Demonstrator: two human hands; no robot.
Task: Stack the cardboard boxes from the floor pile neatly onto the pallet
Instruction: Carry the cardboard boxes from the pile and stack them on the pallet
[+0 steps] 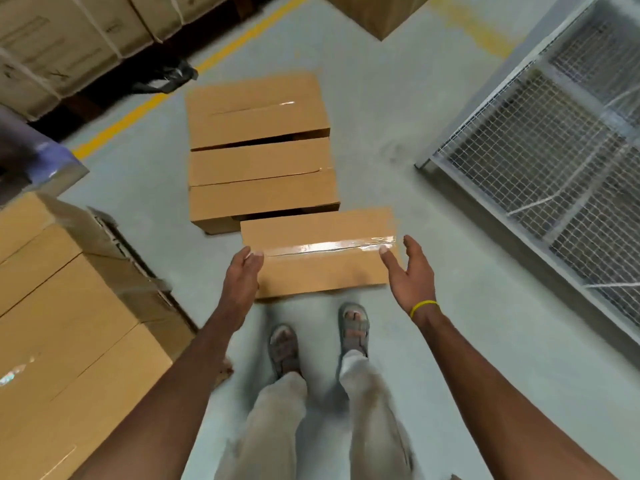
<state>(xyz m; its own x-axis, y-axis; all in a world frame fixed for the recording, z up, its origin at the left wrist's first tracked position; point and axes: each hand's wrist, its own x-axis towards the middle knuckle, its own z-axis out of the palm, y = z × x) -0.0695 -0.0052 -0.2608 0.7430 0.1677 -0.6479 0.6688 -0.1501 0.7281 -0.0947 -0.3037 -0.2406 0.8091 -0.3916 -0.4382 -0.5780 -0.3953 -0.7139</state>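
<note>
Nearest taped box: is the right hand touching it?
Cannot tell. Head view: right hand has its thumb over the taped box, fingers spread past its end; no plain contact or gap.

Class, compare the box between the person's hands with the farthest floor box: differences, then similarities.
The nearest box has the left hand and right hand at its ends; the farthest box has no hand near. The nearest box's tape glares along its whole length; the farthest box's glints only at one end. The nearest box sits offset rightward; the farthest box aligns with the middle box. Both are brown, taped cardboard.
</note>
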